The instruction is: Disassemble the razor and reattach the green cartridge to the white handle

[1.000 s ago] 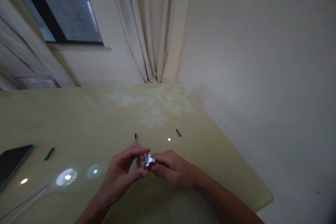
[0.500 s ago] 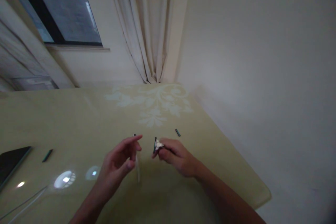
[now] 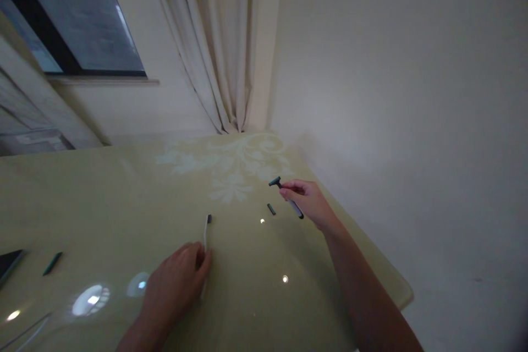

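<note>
A razor (image 3: pixel 295 209) is in my right hand (image 3: pixel 307 198), pinched between thumb and fingers near its neck. Its dark head points up and left, above the table, and the pale handle slants down to a black end. My left hand (image 3: pixel 177 280) is low over the table with curled fingers closed at the handle of a white toothbrush (image 3: pixel 205 231). The toothbrush lies with its dark bristles pointing away from me; part of its handle is hidden by the fingers. Just left of and below the razor lies a small dark green-black strip (image 3: pixel 271 209).
Another dark green-edged piece (image 3: pixel 52 263) lies on the glossy table (image 3: pixel 124 198) at left, near a black flat device (image 3: pixel 9 265). A thin pale cable (image 3: pixel 35 330) runs at the lower left. A wall (image 3: pixel 371 121) borders the table's right edge; a curtain (image 3: pixel 223 55) hangs behind.
My right hand has moved right and away from me, and the razor now shows plainly in it. My left hand has lowered and closed on the toothbrush. The view has shifted slightly right.
</note>
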A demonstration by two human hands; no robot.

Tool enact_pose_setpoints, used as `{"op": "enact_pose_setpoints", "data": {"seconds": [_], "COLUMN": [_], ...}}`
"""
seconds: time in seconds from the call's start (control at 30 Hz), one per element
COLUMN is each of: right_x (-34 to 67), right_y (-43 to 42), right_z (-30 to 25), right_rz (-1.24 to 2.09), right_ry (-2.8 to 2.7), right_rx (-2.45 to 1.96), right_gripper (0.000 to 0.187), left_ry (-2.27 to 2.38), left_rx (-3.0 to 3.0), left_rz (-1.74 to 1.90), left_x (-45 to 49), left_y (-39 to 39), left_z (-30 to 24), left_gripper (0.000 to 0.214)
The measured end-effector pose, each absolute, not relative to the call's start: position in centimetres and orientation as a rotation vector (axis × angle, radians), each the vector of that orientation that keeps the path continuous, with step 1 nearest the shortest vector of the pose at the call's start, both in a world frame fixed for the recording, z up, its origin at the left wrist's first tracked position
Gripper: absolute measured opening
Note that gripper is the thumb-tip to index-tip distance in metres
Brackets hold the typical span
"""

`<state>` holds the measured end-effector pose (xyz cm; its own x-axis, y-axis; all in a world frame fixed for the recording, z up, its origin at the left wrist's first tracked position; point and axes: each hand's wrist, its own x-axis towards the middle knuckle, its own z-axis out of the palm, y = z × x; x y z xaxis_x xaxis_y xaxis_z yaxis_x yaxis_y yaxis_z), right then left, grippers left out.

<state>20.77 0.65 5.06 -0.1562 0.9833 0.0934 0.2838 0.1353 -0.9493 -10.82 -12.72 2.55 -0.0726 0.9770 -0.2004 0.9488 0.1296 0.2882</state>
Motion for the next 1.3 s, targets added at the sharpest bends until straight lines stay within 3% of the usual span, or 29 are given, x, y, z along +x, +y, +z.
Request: {"op": "enact_pose_setpoints", "data": {"seconds": [0.2, 0.37, 0.63, 0.93, 1.13, 1.3], "right_x": [21.3, 21.4, 20.4, 21.0, 19.3, 18.4], "right_y": [1.0, 1.9, 2.5, 2.4, 1.8, 1.5], "right_z": [4.8, 3.5, 1.8, 2.4, 3.9, 3.7], "right_rz": [0.99, 0.841, 0.636, 0.661, 1.005, 1.116], "right_ry": [-1.69, -1.742, -1.739, -1.642, -1.688, -1.56], "right_rx": [-1.394, -1.619, -1.815, -1.688, -1.258, -1.075], "right_gripper": [0.028, 0.014, 0.008, 0.021, 0.049, 0.049], "left_ry": [2.049, 1.913, 1.574, 1.286, 1.239, 1.336], "left_rx": [1.856, 1.713, 1.537, 1.269, 1.275, 1.45], "left_rz": [0.287, 0.691, 0.944, 1.097, 1.141, 1.027], "left_x": [-11.2, -11.2, -8.0, -0.7, 3.0, 3.0], "left_y": [-12.2, -11.5, -10.5, -8.0, -4.5, -2.7], "left_z": [1.7, 1.1, 2.3, 3.1, 2.6, 2.1], "left_gripper": [0.037, 0.041, 0.055, 0.057, 0.057, 0.035]}}
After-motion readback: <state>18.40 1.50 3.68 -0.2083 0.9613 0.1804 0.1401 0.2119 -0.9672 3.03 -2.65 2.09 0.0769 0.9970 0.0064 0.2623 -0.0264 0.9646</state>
